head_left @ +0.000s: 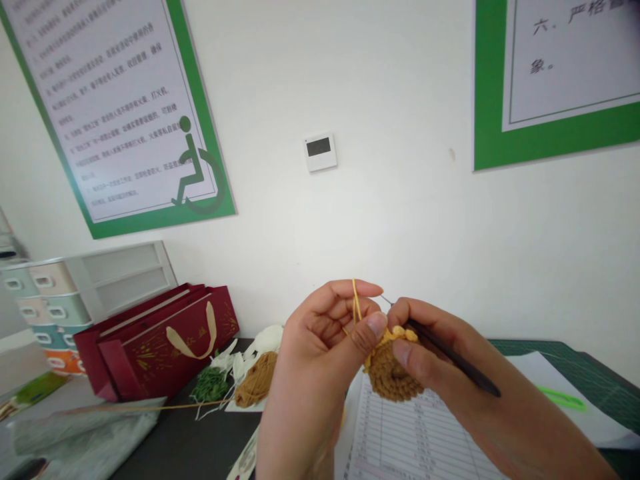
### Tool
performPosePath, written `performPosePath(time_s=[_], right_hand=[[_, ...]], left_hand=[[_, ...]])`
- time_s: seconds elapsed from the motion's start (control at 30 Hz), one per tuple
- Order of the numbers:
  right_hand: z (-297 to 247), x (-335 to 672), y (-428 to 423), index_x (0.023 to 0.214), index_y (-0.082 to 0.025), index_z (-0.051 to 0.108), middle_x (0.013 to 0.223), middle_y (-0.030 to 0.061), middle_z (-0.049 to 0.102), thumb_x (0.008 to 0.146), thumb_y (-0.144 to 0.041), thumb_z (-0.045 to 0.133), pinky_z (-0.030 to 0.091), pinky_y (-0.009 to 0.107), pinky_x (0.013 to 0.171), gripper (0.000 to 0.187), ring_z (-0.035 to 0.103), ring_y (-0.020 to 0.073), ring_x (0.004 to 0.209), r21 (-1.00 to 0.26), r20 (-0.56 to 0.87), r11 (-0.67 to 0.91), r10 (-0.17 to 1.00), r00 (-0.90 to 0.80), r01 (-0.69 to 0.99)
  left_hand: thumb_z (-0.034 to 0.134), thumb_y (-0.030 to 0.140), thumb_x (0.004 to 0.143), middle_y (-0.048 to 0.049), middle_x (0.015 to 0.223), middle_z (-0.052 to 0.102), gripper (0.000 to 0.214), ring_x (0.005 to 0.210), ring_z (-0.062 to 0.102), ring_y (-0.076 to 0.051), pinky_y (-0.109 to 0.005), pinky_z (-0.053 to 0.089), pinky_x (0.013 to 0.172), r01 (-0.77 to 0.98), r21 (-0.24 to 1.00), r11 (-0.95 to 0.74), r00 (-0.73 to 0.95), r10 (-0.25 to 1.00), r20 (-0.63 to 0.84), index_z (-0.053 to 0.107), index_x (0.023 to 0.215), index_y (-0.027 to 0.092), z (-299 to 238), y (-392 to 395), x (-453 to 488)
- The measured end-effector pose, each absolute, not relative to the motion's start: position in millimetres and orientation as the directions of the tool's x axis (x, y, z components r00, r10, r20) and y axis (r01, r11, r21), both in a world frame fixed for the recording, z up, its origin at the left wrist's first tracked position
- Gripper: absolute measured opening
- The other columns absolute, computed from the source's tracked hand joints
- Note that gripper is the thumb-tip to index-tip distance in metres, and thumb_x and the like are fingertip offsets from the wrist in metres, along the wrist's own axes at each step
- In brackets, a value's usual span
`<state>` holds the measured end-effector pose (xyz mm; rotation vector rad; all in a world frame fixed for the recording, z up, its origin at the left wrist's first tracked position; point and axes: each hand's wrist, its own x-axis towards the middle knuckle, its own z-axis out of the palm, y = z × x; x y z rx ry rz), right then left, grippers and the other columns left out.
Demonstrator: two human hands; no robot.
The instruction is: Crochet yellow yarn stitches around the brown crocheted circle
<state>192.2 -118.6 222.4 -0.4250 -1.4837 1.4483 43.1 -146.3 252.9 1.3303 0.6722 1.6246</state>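
My left hand (335,333) pinches the upper left edge of a round brown crochet piece (393,377) that has a yellow bobbled border. A strand of yellow yarn (355,300) runs over its raised index finger. In my right hand (440,353) lies a crochet hook (455,357) with a dark handle, its thin metal tip pointing up and left near the left index fingertip. The right thumb presses on the face of the crochet piece. Whether the hook's tip has yarn on it is too small to tell.
Balls of brown yarn (257,380) and green yarn (210,385) lie left of my hands, before a dark red gift bag (170,340) and a drawer unit (55,300). Printed sheets (410,440) lie below; a green cutting mat (580,373) and bright green clip-like item (563,399) are right.
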Motion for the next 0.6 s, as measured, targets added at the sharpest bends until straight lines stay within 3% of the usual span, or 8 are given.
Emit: performPosePath(time_s=[0.6], right_hand=[[218.2,188.7,-118.7,0.09,-0.023,0.062,0.088,0.0021,0.055,0.093,-0.039,0.068,0.037,0.029,0.066,0.017,0.048,0.0187,0.084,-0.89,0.408,0.241,0.8,-0.44,-0.387]], left_hand=[[0.082,0.017,0.082,-0.0008,0.076,0.068,0.019,0.068,0.06,-0.009,-0.019,0.047,0.065,-0.341,0.844,-0.414,-0.014,0.9,0.436,0.074,0.099,0.016,253.0,-146.1,43.2]])
